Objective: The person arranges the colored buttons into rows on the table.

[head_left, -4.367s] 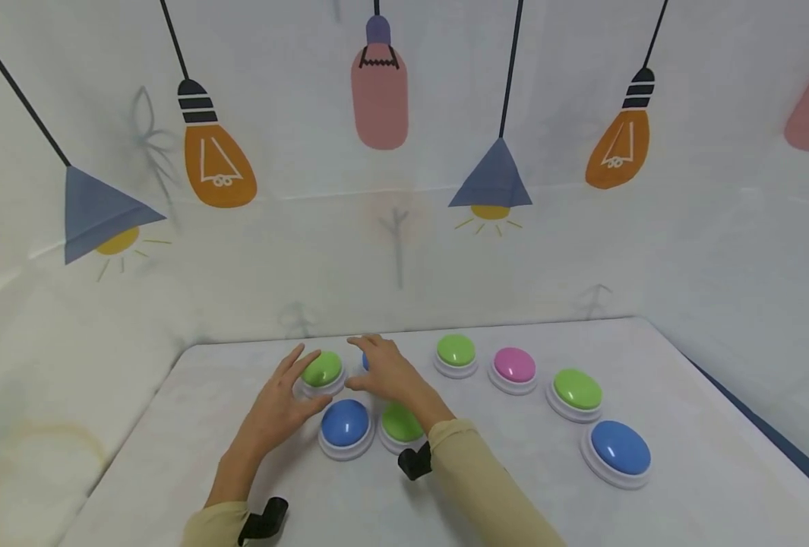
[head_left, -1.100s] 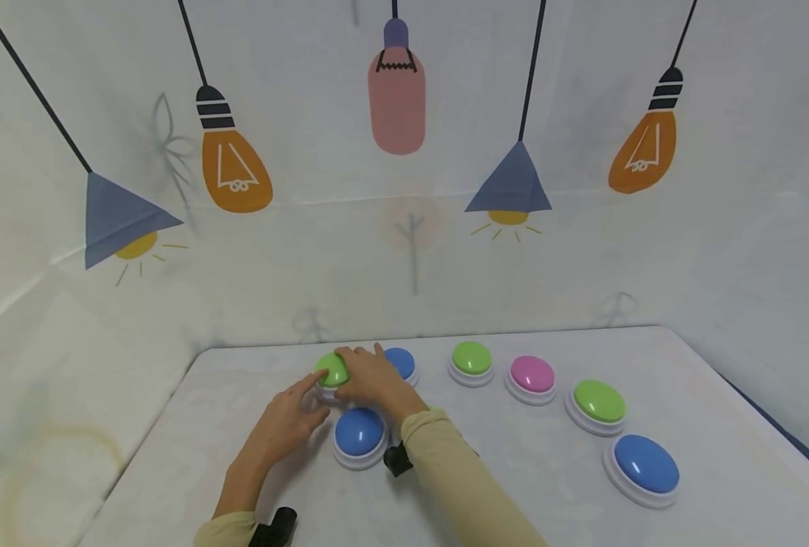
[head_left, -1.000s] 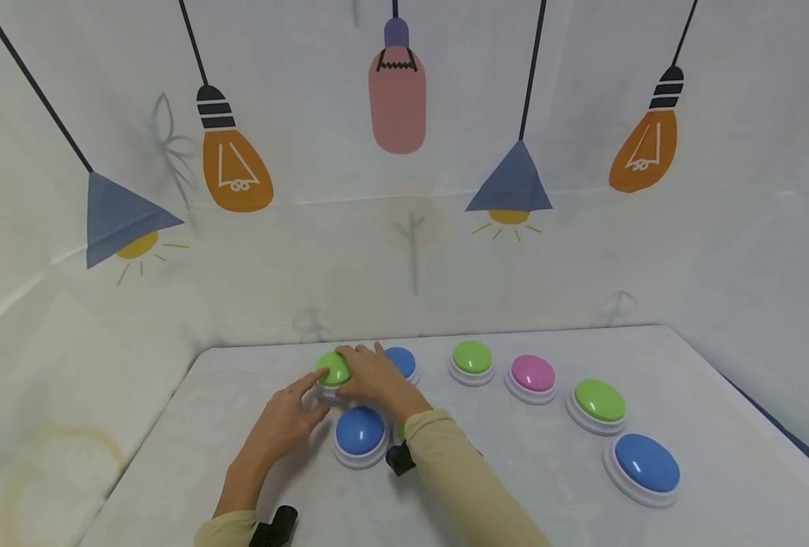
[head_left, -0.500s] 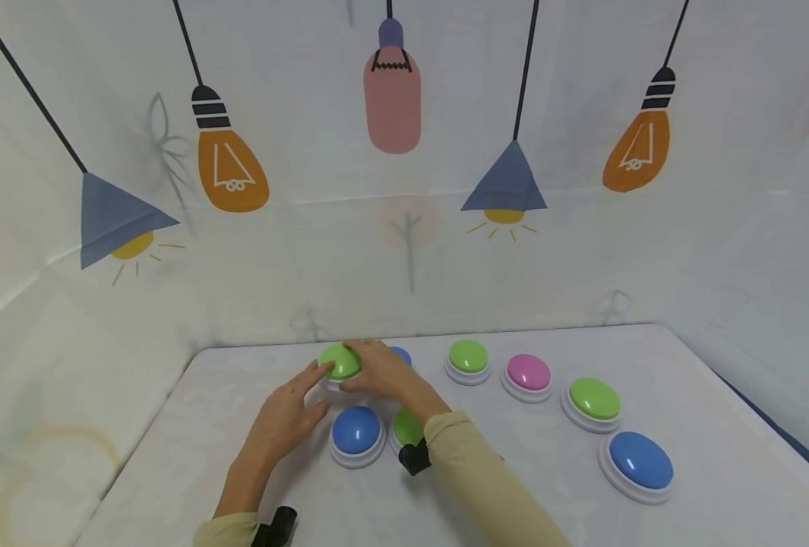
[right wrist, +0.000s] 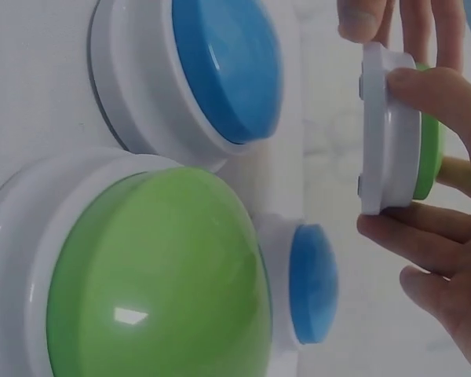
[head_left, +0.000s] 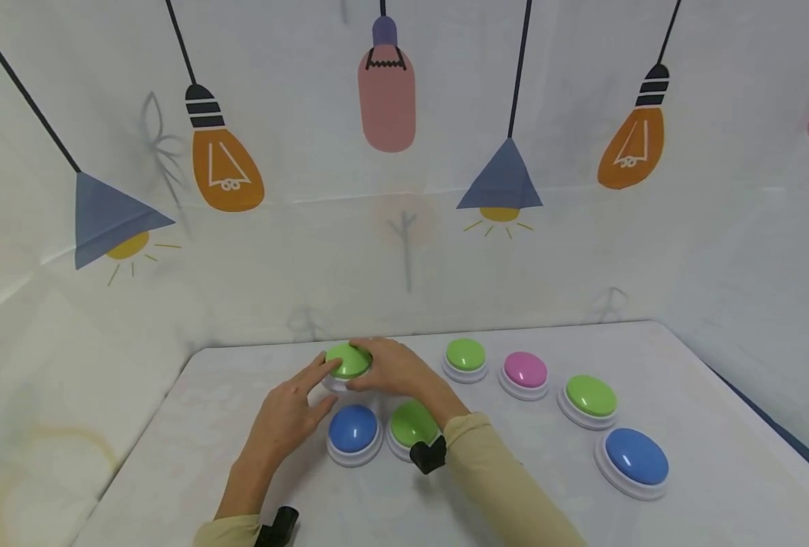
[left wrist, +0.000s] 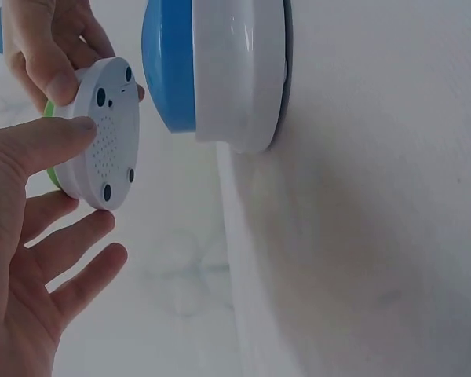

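In the head view, a green dome push button (head_left: 348, 360) on a white base is held raised and tilted near the table's back edge. My right hand (head_left: 404, 374) grips its right side, thumb on the base. From the left, my left hand (head_left: 286, 422) holds it with a fingertip on the dome; in the left wrist view its thumb overlaps the base's underside (left wrist: 102, 149), which shows small black feet and a speaker grille. A blue push button (head_left: 352, 429) and a second green push button (head_left: 412, 424) stand just in front. The right wrist view shows another blue push button (right wrist: 314, 283), hidden behind my right hand in the head view.
To the right stand a green push button (head_left: 465, 355), a pink push button (head_left: 526, 370), another green one, and a blue push button (head_left: 636, 457). A white cloth wall (head_left: 295, 266) printed with lamps closes off the back of the white table (head_left: 192, 463).
My hands have come together on the left-back green push button. It has been lifted and tilted, moving right across the blue one behind. The other push buttons stay in place.
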Action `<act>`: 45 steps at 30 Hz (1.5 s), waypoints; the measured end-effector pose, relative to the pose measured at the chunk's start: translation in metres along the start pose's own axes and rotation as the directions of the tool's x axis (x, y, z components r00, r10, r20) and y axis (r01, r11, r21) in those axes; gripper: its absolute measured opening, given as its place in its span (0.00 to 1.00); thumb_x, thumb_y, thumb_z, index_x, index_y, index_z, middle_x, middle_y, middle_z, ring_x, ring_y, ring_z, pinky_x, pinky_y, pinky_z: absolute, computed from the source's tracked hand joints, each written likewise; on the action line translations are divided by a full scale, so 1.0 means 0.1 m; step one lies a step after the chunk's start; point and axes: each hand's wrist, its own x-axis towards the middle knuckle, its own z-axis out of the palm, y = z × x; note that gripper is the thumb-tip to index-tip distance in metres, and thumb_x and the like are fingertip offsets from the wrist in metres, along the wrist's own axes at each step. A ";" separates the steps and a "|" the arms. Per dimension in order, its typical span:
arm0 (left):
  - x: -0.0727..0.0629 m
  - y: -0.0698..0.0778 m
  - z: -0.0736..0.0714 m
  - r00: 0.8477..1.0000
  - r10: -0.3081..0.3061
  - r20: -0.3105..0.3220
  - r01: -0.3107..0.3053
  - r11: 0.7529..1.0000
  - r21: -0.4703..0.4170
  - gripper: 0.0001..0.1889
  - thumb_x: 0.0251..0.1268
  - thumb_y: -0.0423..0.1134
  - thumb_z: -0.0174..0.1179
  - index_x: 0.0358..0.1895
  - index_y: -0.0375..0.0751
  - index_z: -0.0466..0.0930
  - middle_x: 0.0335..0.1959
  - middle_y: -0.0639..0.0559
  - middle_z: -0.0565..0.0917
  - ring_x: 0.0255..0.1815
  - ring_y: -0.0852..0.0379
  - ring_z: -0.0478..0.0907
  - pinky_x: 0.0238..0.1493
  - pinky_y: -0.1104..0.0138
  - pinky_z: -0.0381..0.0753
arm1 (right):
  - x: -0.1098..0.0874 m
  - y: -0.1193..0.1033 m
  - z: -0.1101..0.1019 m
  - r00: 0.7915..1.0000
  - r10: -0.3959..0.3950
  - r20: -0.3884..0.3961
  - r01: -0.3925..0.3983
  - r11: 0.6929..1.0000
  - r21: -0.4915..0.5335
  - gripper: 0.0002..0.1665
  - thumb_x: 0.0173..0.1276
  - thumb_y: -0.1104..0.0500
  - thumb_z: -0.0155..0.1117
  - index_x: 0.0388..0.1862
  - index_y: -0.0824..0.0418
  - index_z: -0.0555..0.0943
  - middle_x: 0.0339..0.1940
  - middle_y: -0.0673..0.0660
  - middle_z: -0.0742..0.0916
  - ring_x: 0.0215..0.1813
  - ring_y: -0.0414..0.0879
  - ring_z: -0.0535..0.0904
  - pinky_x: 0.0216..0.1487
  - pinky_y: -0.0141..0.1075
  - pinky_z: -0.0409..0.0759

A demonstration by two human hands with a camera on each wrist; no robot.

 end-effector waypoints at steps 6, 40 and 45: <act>0.03 0.10 0.00 0.999 0.042 -0.021 -0.042 0.999 0.007 0.34 0.52 0.33 0.75 0.65 0.49 0.76 0.68 0.41 0.74 0.26 0.52 0.82 0.36 0.54 0.85 | -0.13 0.03 -0.11 0.999 -0.035 -0.001 0.035 0.999 0.029 0.44 0.60 0.45 0.73 0.73 0.55 0.69 0.66 0.51 0.80 0.63 0.45 0.77 0.64 0.40 0.75; 0.08 0.80 0.32 0.945 0.326 -0.031 -0.323 0.944 0.072 0.34 0.48 0.40 0.77 0.64 0.50 0.78 0.66 0.41 0.77 0.36 0.51 0.86 0.40 0.58 0.86 | -1.09 0.39 -0.35 0.990 0.029 -0.138 -0.035 0.999 -0.036 0.43 0.59 0.46 0.75 0.72 0.53 0.71 0.63 0.59 0.80 0.59 0.55 0.80 0.57 0.50 0.81; 0.14 0.92 0.39 0.931 0.364 -0.022 -0.361 0.928 0.088 0.33 0.48 0.41 0.76 0.63 0.51 0.78 0.65 0.40 0.76 0.44 0.49 0.86 0.45 0.56 0.85 | -1.20 0.47 -0.36 0.984 0.067 -0.162 -0.069 0.998 -0.005 0.43 0.59 0.49 0.75 0.72 0.53 0.71 0.65 0.62 0.78 0.58 0.56 0.80 0.56 0.51 0.81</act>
